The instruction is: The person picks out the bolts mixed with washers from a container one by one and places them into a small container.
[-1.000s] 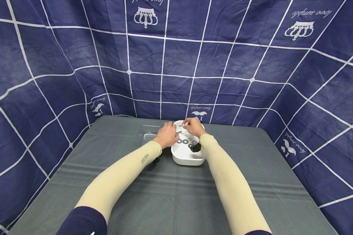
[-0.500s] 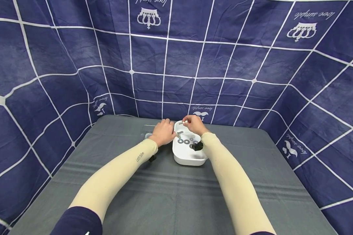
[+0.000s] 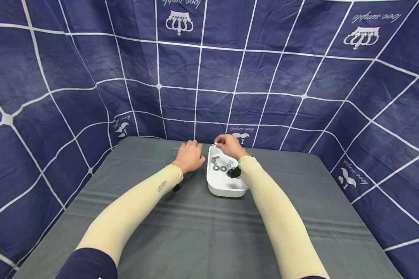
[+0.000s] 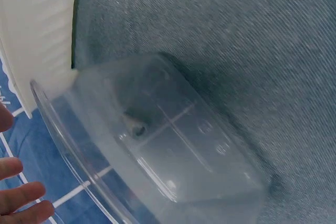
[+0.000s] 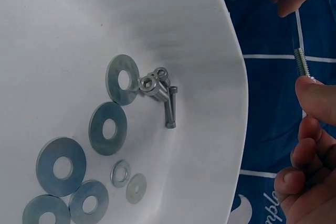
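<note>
My right hand (image 3: 229,146) pinches a threaded metal screw (image 5: 302,62) between thumb and fingers, over the far end of a white tray (image 3: 227,192). In the right wrist view the screw's thread sticks out past the thumb; its other end is hidden. Inside the tray lie a few socket-head screws (image 5: 169,103) in a small heap and several flat washers (image 5: 108,128) of different sizes. My left hand (image 3: 189,157) is left of the tray, fingers loosely extended, with nothing seen in it. Under and beside it stands a clear plastic box (image 4: 173,145) holding a small, blurred object (image 4: 137,127).
A grey cloth (image 3: 153,240) covers the table. Dark blue checked fabric (image 3: 213,66) hangs along its back and both sides. The tray's raised wall (image 5: 239,77) stands between the washers and my right hand.
My left hand has drawn away leftward from the tray's edge, over the clear box, leaving the screw heap in the tray uncovered. My right hand, still pinching its screw, has shifted slightly toward the back.
</note>
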`<state>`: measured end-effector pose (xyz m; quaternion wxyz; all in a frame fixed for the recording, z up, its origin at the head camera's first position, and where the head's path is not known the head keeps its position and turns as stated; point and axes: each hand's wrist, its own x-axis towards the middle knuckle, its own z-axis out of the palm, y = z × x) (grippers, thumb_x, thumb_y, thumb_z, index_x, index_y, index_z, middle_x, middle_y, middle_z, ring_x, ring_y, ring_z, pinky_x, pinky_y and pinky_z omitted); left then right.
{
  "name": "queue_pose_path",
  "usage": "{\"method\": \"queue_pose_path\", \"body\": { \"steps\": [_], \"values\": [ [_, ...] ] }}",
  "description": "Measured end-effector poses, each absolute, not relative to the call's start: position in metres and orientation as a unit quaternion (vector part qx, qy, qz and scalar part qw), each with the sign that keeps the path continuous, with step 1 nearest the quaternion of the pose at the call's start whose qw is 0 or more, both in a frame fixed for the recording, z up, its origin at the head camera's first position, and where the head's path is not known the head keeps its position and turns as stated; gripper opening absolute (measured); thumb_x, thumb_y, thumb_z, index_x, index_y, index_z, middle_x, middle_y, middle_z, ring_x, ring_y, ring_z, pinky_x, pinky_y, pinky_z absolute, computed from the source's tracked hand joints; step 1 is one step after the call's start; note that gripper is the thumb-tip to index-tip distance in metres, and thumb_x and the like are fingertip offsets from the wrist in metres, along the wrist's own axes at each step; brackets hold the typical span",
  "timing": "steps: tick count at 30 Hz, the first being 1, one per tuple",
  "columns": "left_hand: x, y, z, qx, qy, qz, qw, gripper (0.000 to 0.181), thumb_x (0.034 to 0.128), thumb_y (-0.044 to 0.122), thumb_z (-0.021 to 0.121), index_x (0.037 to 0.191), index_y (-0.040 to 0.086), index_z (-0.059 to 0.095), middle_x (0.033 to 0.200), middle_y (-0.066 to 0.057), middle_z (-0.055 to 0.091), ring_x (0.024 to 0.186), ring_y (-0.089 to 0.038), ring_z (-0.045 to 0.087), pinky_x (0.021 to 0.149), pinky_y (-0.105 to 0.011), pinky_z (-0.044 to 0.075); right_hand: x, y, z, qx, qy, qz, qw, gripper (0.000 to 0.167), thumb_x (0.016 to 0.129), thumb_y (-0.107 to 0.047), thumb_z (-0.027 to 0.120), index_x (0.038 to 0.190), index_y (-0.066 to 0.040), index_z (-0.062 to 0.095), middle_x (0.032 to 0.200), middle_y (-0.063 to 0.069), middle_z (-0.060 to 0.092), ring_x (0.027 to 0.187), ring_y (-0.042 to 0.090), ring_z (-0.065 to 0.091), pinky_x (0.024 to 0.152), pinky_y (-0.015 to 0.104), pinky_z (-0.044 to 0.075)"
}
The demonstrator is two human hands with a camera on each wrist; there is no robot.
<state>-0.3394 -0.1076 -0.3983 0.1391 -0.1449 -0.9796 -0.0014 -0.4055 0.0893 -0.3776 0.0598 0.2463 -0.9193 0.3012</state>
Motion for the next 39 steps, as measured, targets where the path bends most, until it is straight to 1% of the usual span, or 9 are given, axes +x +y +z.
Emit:
{"method": "queue_pose_path", "body": {
  "steps": [5, 11, 17, 22, 25, 32, 39],
  "values": [
    [-0.336, -0.117, -0.397, -0.130, -0.983, 0.001, 0.133, 0.048, 0.0927, 0.034, 0.058, 0.130, 0.004, 0.061, 0.124, -0.017, 0.061, 0.117, -0.035, 0.056, 0.094, -0.053, 0.047, -0.404, 0.083, -0.376, 0.253, -0.920, 0.291, 0.066, 0.013, 0.093, -0.014, 0.070, 0.104, -0.009, 0.074, 0.071, 0.000, 0.053, 0.064, 0.018, 0.049, 0.062, 0.031, 0.036],
    [-0.336, -0.128, -0.398, -0.119, -0.983, 0.004, 0.139, 0.050, 0.0919, 0.034, 0.058, 0.132, 0.004, 0.061, 0.123, -0.017, 0.061, 0.117, -0.035, 0.056, 0.094, -0.053, 0.047, -0.404, 0.078, -0.376, 0.262, -0.916, 0.295, 0.068, 0.008, 0.093, -0.012, 0.070, 0.100, -0.010, 0.074, 0.071, 0.001, 0.053, 0.065, 0.017, 0.049, 0.063, 0.030, 0.040],
    [-0.335, -0.139, -0.398, -0.110, -0.985, 0.004, 0.130, 0.051, 0.0927, 0.035, 0.057, 0.132, 0.003, 0.060, 0.122, -0.018, 0.060, 0.117, -0.035, 0.055, 0.095, -0.054, 0.047, -0.404, 0.070, -0.374, 0.274, -0.912, 0.298, 0.067, 0.011, 0.092, -0.011, 0.070, 0.102, -0.008, 0.075, 0.070, 0.001, 0.054, 0.065, 0.017, 0.050, 0.064, 0.030, 0.040],
    [-0.334, -0.147, -0.398, -0.106, -0.985, 0.004, 0.137, 0.048, 0.0917, 0.033, 0.056, 0.128, 0.003, 0.061, 0.121, -0.018, 0.061, 0.116, -0.036, 0.056, 0.094, -0.054, 0.047, -0.405, 0.063, -0.374, 0.286, -0.909, 0.294, 0.072, 0.014, 0.091, -0.010, 0.070, 0.104, -0.006, 0.075, 0.070, 0.001, 0.054, 0.064, 0.016, 0.049, 0.064, 0.030, 0.040],
    [-0.332, -0.153, -0.399, -0.104, -0.985, 0.002, 0.138, 0.047, 0.0913, 0.034, 0.057, 0.127, 0.003, 0.061, 0.120, -0.018, 0.061, 0.116, -0.036, 0.055, 0.094, -0.054, 0.047, -0.406, 0.059, -0.374, 0.292, -0.907, 0.296, 0.074, 0.013, 0.091, -0.010, 0.070, 0.103, -0.007, 0.075, 0.069, 0.001, 0.054, 0.063, 0.015, 0.048, 0.064, 0.029, 0.040],
    [-0.327, -0.167, -0.398, -0.098, -0.988, -0.006, 0.122, 0.050, 0.0905, 0.034, 0.058, 0.129, 0.003, 0.060, 0.124, -0.019, 0.059, 0.120, -0.036, 0.053, 0.095, -0.055, 0.045, -0.405, 0.050, -0.373, 0.298, -0.904, 0.298, 0.070, 0.012, 0.091, -0.010, 0.071, 0.102, -0.007, 0.075, 0.070, 0.000, 0.053, 0.064, 0.015, 0.048, 0.064, 0.028, 0.039],
    [-0.325, -0.182, -0.399, -0.095, -0.988, -0.015, 0.122, 0.051, 0.0908, 0.035, 0.059, 0.130, 0.003, 0.059, 0.126, -0.020, 0.059, 0.122, -0.038, 0.052, 0.097, -0.056, 0.044, -0.402, 0.041, -0.372, 0.300, -0.903, 0.300, 0.069, 0.009, 0.091, -0.011, 0.071, 0.099, -0.010, 0.075, 0.069, -0.001, 0.054, 0.065, 0.015, 0.050, 0.063, 0.028, 0.040]
  ]
}}
